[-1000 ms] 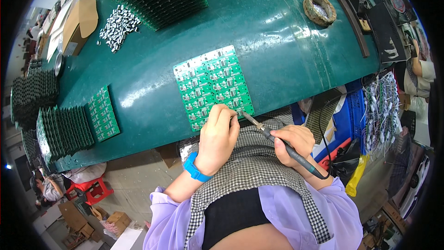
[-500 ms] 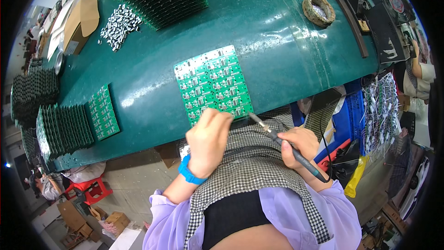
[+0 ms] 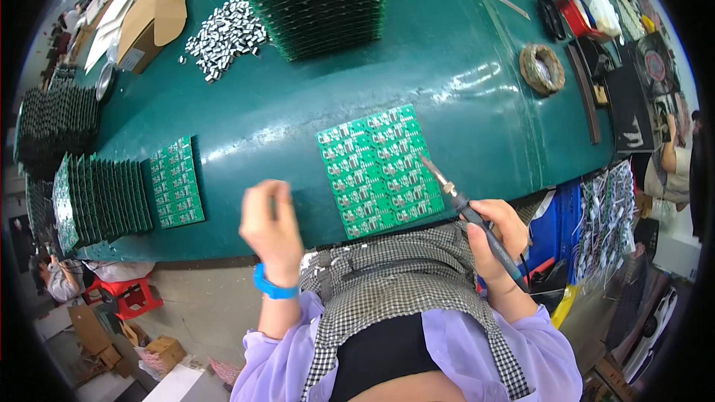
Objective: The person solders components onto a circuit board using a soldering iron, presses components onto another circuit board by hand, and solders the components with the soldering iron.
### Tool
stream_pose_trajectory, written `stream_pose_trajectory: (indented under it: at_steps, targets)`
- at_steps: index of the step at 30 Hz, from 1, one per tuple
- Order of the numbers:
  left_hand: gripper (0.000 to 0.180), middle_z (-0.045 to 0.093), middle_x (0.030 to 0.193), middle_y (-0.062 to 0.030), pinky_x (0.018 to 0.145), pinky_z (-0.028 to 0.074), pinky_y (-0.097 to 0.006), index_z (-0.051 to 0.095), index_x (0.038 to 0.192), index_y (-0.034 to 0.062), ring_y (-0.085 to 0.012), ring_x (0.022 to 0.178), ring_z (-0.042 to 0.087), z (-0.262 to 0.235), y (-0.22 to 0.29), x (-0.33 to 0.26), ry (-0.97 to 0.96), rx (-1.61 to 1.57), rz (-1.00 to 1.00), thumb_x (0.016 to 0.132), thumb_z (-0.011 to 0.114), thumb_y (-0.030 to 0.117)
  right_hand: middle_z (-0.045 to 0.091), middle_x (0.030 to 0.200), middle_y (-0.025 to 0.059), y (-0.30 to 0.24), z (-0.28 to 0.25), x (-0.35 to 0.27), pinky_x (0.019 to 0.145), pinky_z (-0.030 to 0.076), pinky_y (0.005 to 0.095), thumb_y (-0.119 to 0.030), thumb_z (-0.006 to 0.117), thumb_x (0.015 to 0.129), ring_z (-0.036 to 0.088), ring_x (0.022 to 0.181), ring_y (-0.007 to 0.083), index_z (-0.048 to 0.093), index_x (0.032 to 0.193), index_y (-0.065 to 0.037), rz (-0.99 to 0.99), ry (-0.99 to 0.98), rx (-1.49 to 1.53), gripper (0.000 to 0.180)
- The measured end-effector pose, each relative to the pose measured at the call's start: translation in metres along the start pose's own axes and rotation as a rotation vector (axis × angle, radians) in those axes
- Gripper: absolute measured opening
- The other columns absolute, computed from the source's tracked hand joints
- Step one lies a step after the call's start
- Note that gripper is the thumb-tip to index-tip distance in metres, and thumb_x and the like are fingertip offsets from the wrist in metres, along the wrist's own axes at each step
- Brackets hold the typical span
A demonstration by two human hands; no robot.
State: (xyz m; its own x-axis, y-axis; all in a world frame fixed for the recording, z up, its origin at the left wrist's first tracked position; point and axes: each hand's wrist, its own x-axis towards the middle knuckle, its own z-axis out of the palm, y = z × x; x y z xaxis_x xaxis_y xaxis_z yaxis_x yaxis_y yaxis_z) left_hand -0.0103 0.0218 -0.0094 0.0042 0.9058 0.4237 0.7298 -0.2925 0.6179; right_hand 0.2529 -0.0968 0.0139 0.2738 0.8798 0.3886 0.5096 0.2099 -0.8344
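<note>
A green circuit board panel (image 3: 378, 170) lies on the dark green table (image 3: 298, 112) just in front of me. My right hand (image 3: 497, 232) grips a soldering iron (image 3: 465, 207), whose tip rests near the panel's right edge. My left hand (image 3: 269, 222) hovers at the table's near edge, left of the panel, with fingers pinched together; whether it holds something thin I cannot tell. A blue band sits on that wrist.
Stacks of green boards stand at the far centre (image 3: 320, 0) and at the left (image 3: 100, 197), beside a flat panel (image 3: 176, 182). A heap of small silver parts (image 3: 223, 33), a cardboard box (image 3: 149, 18) and a coil (image 3: 541, 68) lie on the table. Another person (image 3: 674, 160) is at right.
My left hand has lifted off the panel's lower corner and moved left to the table edge. The soldering iron tip has shifted up along the panel's right side.
</note>
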Motion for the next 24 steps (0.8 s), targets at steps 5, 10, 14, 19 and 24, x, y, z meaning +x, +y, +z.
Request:
stream_pose_trajectory:
  at_steps: [5, 10, 14, 19, 24]
  targets:
    - [0.010, 0.062, 0.084, -0.0124, 0.065, 0.049, -0.036, 0.060, 0.086, -0.0002, -0.0286, 0.073, 0.062, 0.002, 0.029, 0.051, 0.043, 0.000, 0.057, 0.079, 0.065, -0.005, 0.067, 0.079, 0.0151, -0.006, 0.021, 0.042, 0.060, 0.052, 0.0303, -0.002, 0.069, 0.073, 0.066, 0.067, 0.0246, 0.065, 0.095, 0.004, -0.111, -0.093, 0.018, 0.023]
    - [0.010, 0.067, 0.090, -0.0086, 0.052, 0.040, -0.029, 0.060, 0.084, 0.0021, -0.0179, 0.061, 0.054, 0.037, 0.039, 0.042, -0.204, -0.173, -0.031, 0.076, 0.066, -0.003, 0.068, 0.076, 0.0139, -0.005, 0.047, 0.072, 0.058, 0.052, 0.0305, 0.001, 0.067, 0.073, 0.066, 0.065, 0.0238, 0.068, 0.089, 0.002, -0.092, -0.114, -0.019, 0.016]
    - [0.011, 0.067, 0.092, -0.0091, 0.057, 0.049, -0.033, 0.058, 0.082, 0.0033, -0.0250, 0.069, 0.063, 0.049, 0.037, 0.043, -0.237, -0.144, -0.005, 0.076, 0.065, -0.001, 0.068, 0.076, 0.0137, 0.002, 0.056, 0.079, 0.058, 0.052, 0.0301, 0.001, 0.068, 0.073, 0.066, 0.064, 0.0233, 0.069, 0.088, 0.002, -0.062, -0.132, -0.009, 0.015]
    - [0.013, 0.065, 0.092, -0.0067, 0.055, 0.050, -0.034, 0.056, 0.082, 0.0051, -0.0261, 0.065, 0.063, 0.052, 0.035, 0.042, -0.214, -0.091, 0.044, 0.075, 0.065, 0.000, 0.067, 0.075, 0.0134, 0.004, 0.061, 0.080, 0.057, 0.052, 0.0300, 0.000, 0.068, 0.075, 0.066, 0.063, 0.0228, 0.069, 0.088, 0.003, -0.034, -0.162, -0.018, 0.014]
    - [0.015, 0.065, 0.091, -0.0072, 0.054, 0.050, -0.034, 0.055, 0.082, 0.0048, -0.0266, 0.063, 0.063, 0.053, 0.034, 0.042, -0.209, -0.114, 0.050, 0.074, 0.066, -0.001, 0.067, 0.076, 0.0134, 0.005, 0.063, 0.080, 0.056, 0.051, 0.0299, -0.001, 0.068, 0.075, 0.065, 0.063, 0.0226, 0.069, 0.088, 0.003, -0.061, -0.163, -0.021, 0.014]
